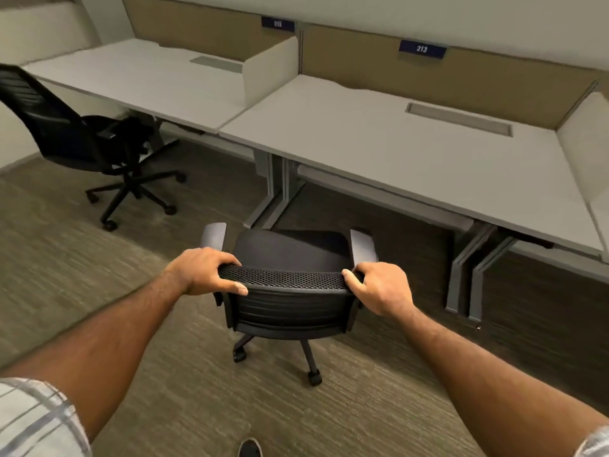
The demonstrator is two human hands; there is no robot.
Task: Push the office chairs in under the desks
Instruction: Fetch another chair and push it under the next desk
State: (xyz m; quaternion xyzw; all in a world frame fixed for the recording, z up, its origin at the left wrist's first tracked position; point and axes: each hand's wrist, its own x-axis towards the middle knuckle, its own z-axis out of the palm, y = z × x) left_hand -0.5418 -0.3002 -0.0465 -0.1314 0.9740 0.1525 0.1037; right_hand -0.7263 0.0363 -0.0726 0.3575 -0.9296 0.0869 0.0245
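In the lower centre of the frame, a black mesh-back office chair [290, 291] stands on the carpet [82, 258], just in front of the desk marked 213 [412, 153] and not under it. The left hand [204, 270] grasps the left end of the backrest's top edge, fingers curled over the mesh. The right hand [382, 286] grasps the right end in the same way. At the upper left, a second black office chair [66, 127] stands turned sideways, its seat near the edge of the neighbouring desk [138, 77]. A dark shoe [249, 448] shows at the bottom edge.
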